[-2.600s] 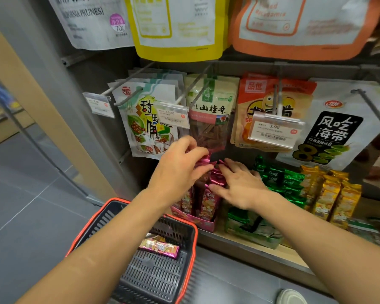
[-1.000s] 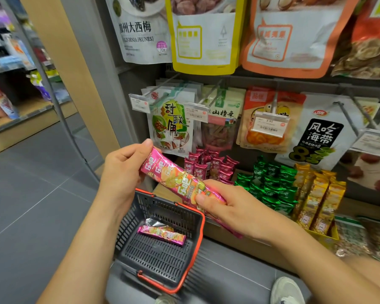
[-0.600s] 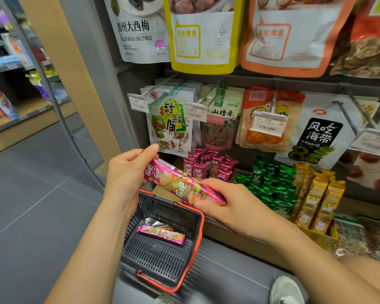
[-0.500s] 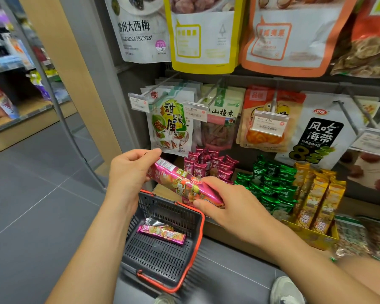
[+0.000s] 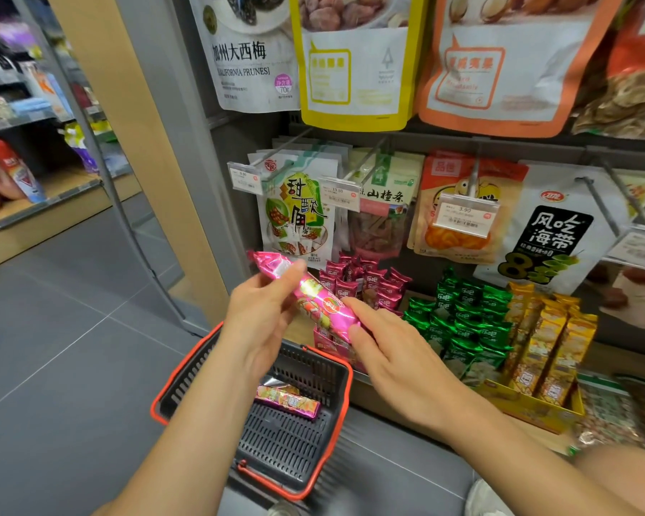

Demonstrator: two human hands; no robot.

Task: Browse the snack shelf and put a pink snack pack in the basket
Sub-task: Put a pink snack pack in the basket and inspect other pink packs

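Observation:
A long pink snack pack [image 5: 313,297] is held tilted above the basket, in front of the shelf. My left hand [image 5: 263,316] grips its upper left end between thumb and fingers. My right hand [image 5: 384,351] holds its lower right end with the fingertips. Below them on the floor stands a dark grey basket with a red rim [image 5: 336,415]. A second pink snack pack [image 5: 287,400] lies flat inside it. More pink packs [image 5: 365,284] stand in a box on the shelf behind my hands.
Green packs [image 5: 462,318] and yellow packs [image 5: 548,337] fill boxes to the right on the wooden shelf. Hanging bags with price tags [image 5: 464,216] on metal hooks jut out above. A grey floor aisle [image 5: 53,348] opens to the left. A white shoe [image 5: 488,497] shows at the bottom right.
Both hands took a pink pack from the shelf box and brought it over the basket. In the last second they turned it, and its left end rose.

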